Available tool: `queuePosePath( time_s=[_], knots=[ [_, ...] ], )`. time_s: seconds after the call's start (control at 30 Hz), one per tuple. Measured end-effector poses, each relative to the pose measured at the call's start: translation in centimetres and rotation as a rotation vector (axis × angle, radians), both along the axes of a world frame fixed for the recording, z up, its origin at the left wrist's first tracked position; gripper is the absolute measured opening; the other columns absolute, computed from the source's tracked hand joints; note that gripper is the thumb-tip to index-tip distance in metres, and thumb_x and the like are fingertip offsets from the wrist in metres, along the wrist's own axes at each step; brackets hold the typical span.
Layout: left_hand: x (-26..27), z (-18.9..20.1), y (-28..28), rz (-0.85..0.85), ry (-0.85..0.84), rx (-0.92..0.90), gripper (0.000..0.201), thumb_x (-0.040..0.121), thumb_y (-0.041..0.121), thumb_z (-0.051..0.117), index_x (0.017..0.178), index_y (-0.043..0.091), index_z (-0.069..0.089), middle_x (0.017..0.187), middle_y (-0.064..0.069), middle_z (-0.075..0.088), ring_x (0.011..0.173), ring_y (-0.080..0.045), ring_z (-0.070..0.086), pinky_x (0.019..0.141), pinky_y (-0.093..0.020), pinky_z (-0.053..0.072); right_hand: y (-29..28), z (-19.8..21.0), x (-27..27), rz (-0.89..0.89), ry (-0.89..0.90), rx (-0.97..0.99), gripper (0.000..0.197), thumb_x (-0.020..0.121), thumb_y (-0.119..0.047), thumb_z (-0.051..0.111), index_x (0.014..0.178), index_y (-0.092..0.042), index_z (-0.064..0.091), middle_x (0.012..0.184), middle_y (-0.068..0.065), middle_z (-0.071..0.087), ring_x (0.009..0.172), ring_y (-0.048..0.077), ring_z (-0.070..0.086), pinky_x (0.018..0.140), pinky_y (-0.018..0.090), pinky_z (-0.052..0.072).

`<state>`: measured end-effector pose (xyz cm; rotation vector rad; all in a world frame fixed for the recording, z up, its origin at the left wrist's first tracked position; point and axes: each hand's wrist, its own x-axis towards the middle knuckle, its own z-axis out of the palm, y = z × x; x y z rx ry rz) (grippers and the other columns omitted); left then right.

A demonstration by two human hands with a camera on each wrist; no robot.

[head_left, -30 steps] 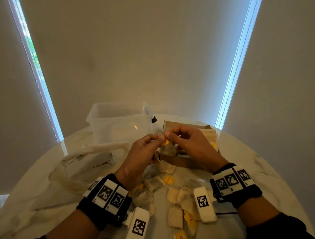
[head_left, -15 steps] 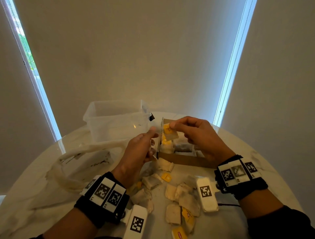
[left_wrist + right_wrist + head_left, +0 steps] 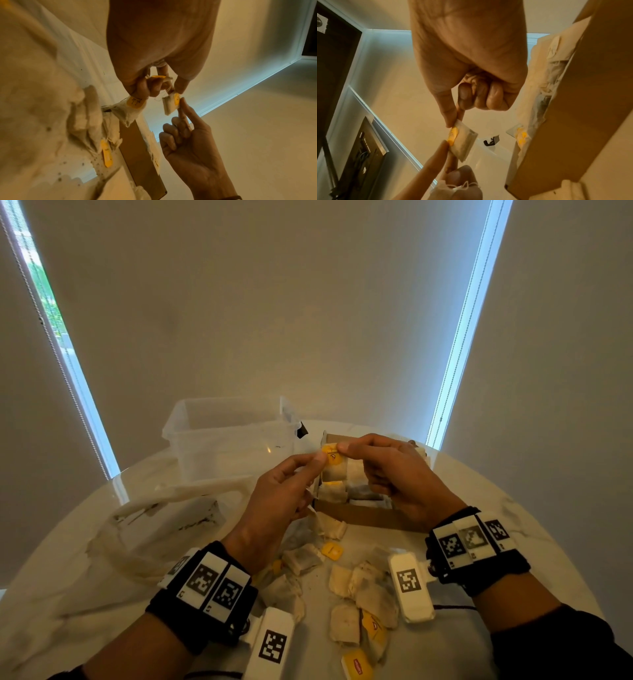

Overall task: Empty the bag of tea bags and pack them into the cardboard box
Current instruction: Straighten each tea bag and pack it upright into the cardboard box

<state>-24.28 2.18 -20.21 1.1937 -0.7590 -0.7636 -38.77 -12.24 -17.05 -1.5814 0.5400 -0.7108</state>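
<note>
- Lower left of the head view: emptied cloth bag lying slack on the round table, clear plastic tub behind it at centre left.
- Left of centre: left hand raised over the box edge, thumb and forefinger pinching the left edge of one tea bag; in the left wrist view a second tea bag hanging from the curled lower fingers.
- Centre: yellow tag lying against the held tea bag, both hands meeting on it just above the cardboard box.
- Right of centre: right hand pinching the same tea bag's top between thumb and forefinger, other fingers curled tight into the palm.
- Box interior: several tea bags already standing in rows, room apparently left.
- Bottom centre: loose tea bags scattered between the wrists, so task judged partway done.
- Advice for this step: tag and string tucked flat against the bag first, then slid edge-down into a gap beside the packed ones.
- Light grip only; thin paper likely to tear or spill.
- Spare bag in the left fingers kept clear of the string to avoid tangling.
</note>
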Motion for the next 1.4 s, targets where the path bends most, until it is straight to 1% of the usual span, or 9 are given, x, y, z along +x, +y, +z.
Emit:
queuePosePath(
  time_s=[0.1,0.27,0.43,0.57,0.8,0.93,1.07,1.17,1.4],
  knots=[
    [0.2,-0.3,-0.1,0.037,-0.030,0.022,0.021,0.101,0.041,0.070,0.113,0.027,0.081,0.068,0.018,0.062,0.052,-0.003,0.046,0.048,-0.015,0.041,0.3,-0.1,-0.1,0.021,0.065,-0.060,0.020,0.093,-0.041,0.078,0.098,-0.023,0.083,0.071,0.000,0.059,0.063,0.012,0.050,0.055,0.022,0.044],
    [0.3,-0.4,-0.2,0.050,-0.046,0.050,0.020,0.100,0.040,0.071,0.111,0.028,0.083,0.071,0.013,0.058,0.052,-0.006,0.044,0.049,-0.018,0.040,-0.1,0.3,-0.4,-0.009,0.127,-0.193,0.027,0.089,-0.046,0.079,0.103,-0.024,0.081,0.096,0.000,0.077,0.089,0.021,0.068,0.074,0.037,0.057],
    [0.9,-0.8,-0.6,0.021,0.005,0.089,0.024,0.100,0.035,0.073,0.110,0.014,0.081,0.082,-0.004,0.047,0.056,-0.011,0.037,0.045,-0.021,0.033,-3.4,3.5,-4.8,-0.390,-0.166,-0.174,0.033,0.090,-0.045,0.082,0.114,-0.023,0.079,0.107,-0.002,0.081,0.089,0.013,0.073,0.060,0.026,0.048],
    [0.7,-1.1,-0.6,-0.079,-0.033,0.174,0.028,0.098,0.036,0.074,0.109,0.011,0.081,0.089,-0.010,0.046,0.057,-0.014,0.034,0.049,-0.027,0.028,-5.6,2.8,-7.0,-0.511,-0.105,-0.193,0.032,0.089,-0.046,0.083,0.112,-0.024,0.079,0.103,-0.001,0.081,0.078,0.013,0.073,0.055,0.024,0.043],
    [0.4,-0.8,-0.4,-0.131,-0.098,0.267,0.031,0.100,0.038,0.071,0.111,0.011,0.082,0.081,-0.012,0.042,0.050,-0.013,0.033,0.047,-0.024,0.026,-6.2,0.8,-7.1,-0.342,0.284,-0.237,0.028,0.085,-0.032,0.089,0.102,-0.011,0.080,0.085,0.003,0.079,0.054,0.008,0.066,0.045,0.010,0.042],
    [0.4,-0.8,-0.5,-0.136,-0.101,0.278,0.031,0.100,0.036,0.070,0.110,0.010,0.082,0.071,-0.005,0.043,0.047,-0.010,0.035,0.047,-0.025,0.025,-6.4,0.7,-6.8,-0.262,0.450,-0.273,0.031,0.089,-0.034,0.085,0.110,-0.013,0.076,0.096,0.005,0.075,0.066,0.008,0.063,0.047,0.007,0.042],
    [0.5,-0.9,-0.3,-0.144,-0.071,0.316,0.030,0.097,0.044,0.072,0.105,0.017,0.084,0.068,-0.005,0.041,0.050,-0.014,0.029,0.048,-0.024,0.025,-6.3,0.5,-6.5,-0.194,0.545,-0.299,0.028,0.090,-0.034,0.085,0.106,-0.014,0.075,0.089,0.017,0.078,0.054,0.006,0.062,0.050,0.012,0.047],
    [0.6,-1.0,-0.3,-0.151,-0.063,0.333,0.030,0.096,0.047,0.073,0.103,0.020,0.085,0.069,-0.007,0.041,0.052,-0.014,0.028,0.050,-0.025,0.025,-6.2,0.1,-6.0,-0.147,0.607,-0.325,0.027,0.090,-0.034,0.085,0.105,-0.014,0.075,0.076,0.012,0.073,0.048,0.006,0.060,0.057,0.019,0.054],
    [0.7,-1.1,-0.5,-0.161,-0.059,0.314,0.031,0.096,0.046,0.074,0.105,0.019,0.084,0.093,-0.012,0.045,0.056,-0.016,0.031,0.052,-0.027,0.025,-6.6,-0.1,-6.0,-0.156,0.549,-0.342,0.026,0.082,-0.028,0.092,0.101,-0.015,0.080,0.092,0.012,0.081,0.060,0.009,0.065,0.064,0.024,0.058]
  ],
)
